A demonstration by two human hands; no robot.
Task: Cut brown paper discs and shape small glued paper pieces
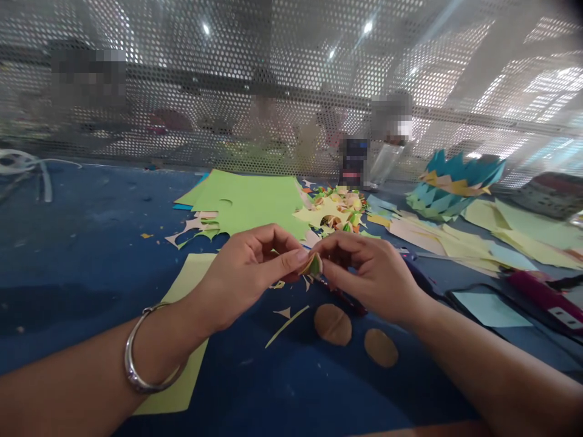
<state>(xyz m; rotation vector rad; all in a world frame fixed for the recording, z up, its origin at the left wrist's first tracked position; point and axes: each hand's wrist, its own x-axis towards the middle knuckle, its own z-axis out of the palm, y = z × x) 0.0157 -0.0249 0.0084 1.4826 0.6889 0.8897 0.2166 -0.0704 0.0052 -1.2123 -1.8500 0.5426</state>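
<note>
Between the fingertips of both hands sits a small folded paper piece [314, 265], green and pale with curved edges. My left hand [266, 264], with a silver bangle at the wrist, pinches its left side. On its right side my right hand [368, 270] pinches it too. Below the hands, two brown paper discs lie on the blue table: a larger disc [333, 325] and a smaller disc [381, 348]. A thin pale paper strip [286, 326] and small scraps lie left of them. Under my left forearm is a yellow-green sheet [189, 364].
Cut green sheets [255, 203] lie behind my hands, beside a pile of colourful paper pieces [341, 209]. To the right are a blue zigzag paper crown [455, 182], loose sheets, a purple power strip [542, 297] and cables. A phone [355, 161] leans near the perforated metal screen [282, 91].
</note>
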